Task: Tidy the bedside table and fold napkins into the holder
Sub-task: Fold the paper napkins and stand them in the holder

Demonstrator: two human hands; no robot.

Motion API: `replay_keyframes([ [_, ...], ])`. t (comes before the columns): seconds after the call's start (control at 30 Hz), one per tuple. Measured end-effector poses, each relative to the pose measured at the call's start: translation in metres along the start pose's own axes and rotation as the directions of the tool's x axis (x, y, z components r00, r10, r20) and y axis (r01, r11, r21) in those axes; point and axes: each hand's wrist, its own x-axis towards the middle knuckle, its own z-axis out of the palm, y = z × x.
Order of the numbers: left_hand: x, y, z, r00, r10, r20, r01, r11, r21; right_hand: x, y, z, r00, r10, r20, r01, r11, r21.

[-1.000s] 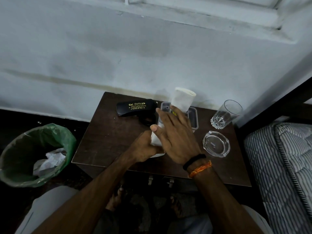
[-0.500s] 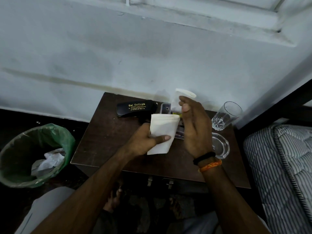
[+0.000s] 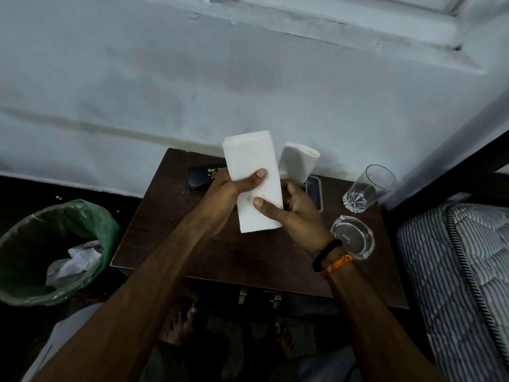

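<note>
Gripping hands (image 3: 220, 202), seemingly folded napkin (image 3: 254, 177)

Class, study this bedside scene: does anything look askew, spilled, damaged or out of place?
Nothing is spilled or broken. The clear drinking glass looks tilted, but that may be the wide lens. The white rolled napkin leans in the grey holder rather than standing straight. Both hands hold the white folded napkin above the dark wooden table.

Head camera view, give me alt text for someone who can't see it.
Both hands, left hand and right hand, hold a folded white napkin upright above a dark bedside table. On the table are a black spectacle case, a drinking glass and a glass ashtray; a green-lined bin stands left.
</note>
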Motion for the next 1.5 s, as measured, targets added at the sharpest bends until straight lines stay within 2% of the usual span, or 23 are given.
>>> replay_keyframes([
  [0.2, 0.006, -0.004, 0.010, 0.993, -0.097, -0.067, 0.084, 0.980, -0.179, 0.001, 0.000, 0.015, 0.995, -0.066, -0.071, 0.065, 0.998, -0.026],
  [0.3, 0.007, 0.000, 0.011, 0.988, -0.142, -0.060, 0.127, 0.971, -0.204, 0.001, 0.000, 0.017, 0.997, -0.034, -0.063, 0.033, 0.999, -0.005],
  [0.4, 0.007, 0.006, 0.011, 0.993, -0.108, -0.046, 0.100, 0.983, -0.155, -0.002, 0.000, 0.014, 0.998, 0.058, 0.012, -0.058, 0.998, 0.008],
  [0.47, 0.008, 0.009, 0.010, 0.994, -0.076, -0.084, 0.066, 0.991, -0.118, -0.003, 0.001, 0.012, 0.988, 0.123, 0.089, -0.123, 0.992, -0.004],
  [0.6, 0.014, 0.013, 0.005, 0.986, -0.040, -0.160, 0.027, 0.996, -0.080, -0.005, 0.006, 0.006, 0.943, 0.241, 0.229, -0.236, 0.970, -0.052],
  [0.67, 0.016, 0.015, 0.005, 0.986, -0.015, -0.169, 0.004, 0.998, -0.063, -0.003, 0.007, -0.001, 0.923, 0.293, 0.251, -0.273, 0.956, -0.113],
  [0.77, 0.018, 0.018, 0.008, 0.988, 0.024, -0.152, -0.024, 1.000, 0.004, 0.002, 0.003, -0.016, 0.955, 0.259, 0.142, -0.234, 0.957, -0.171],
  [0.83, 0.019, 0.017, 0.010, 0.993, 0.037, -0.114, -0.032, 0.999, 0.042, 0.006, -0.002, -0.027, 0.986, 0.155, 0.057, -0.151, 0.986, -0.068],
  [0.9, 0.019, 0.015, 0.013, 0.996, 0.036, -0.084, -0.029, 0.996, 0.079, 0.008, -0.006, -0.035, 0.997, 0.071, 0.026, -0.072, 0.996, 0.058],
  [0.93, 0.020, 0.014, 0.015, 0.997, 0.034, -0.073, -0.028, 0.996, 0.090, 0.008, -0.007, -0.036, 0.999, 0.033, 0.027, -0.034, 0.998, 0.057],
  [1.07, 0.021, 0.009, 0.023, 1.000, 0.022, -0.009, -0.020, 0.992, 0.127, 0.010, 0.001, -0.034, 0.996, -0.087, -0.005, 0.086, 0.989, -0.123],
  [1.2, 0.026, 0.005, 0.026, 0.995, 0.073, 0.065, -0.087, 0.964, 0.251, 0.018, 0.006, -0.039, 0.984, -0.133, -0.122, 0.110, 0.977, -0.180],
  [1.3, 0.034, 0.001, 0.020, 0.972, 0.160, 0.173, -0.221, 0.873, 0.434, 0.024, 0.005, -0.048, 0.956, -0.176, -0.234, 0.130, 0.972, -0.196],
  [1.37, 0.040, -0.003, 0.014, 0.963, 0.157, 0.219, -0.255, 0.795, 0.550, 0.026, 0.006, -0.053, 0.937, -0.195, -0.290, 0.136, 0.967, -0.214],
  [1.5, 0.047, -0.012, 0.010, 0.958, 0.207, 0.198, -0.285, 0.637, 0.716, 0.029, 0.011, -0.059, 0.907, -0.223, -0.356, 0.115, 0.946, -0.302],
])
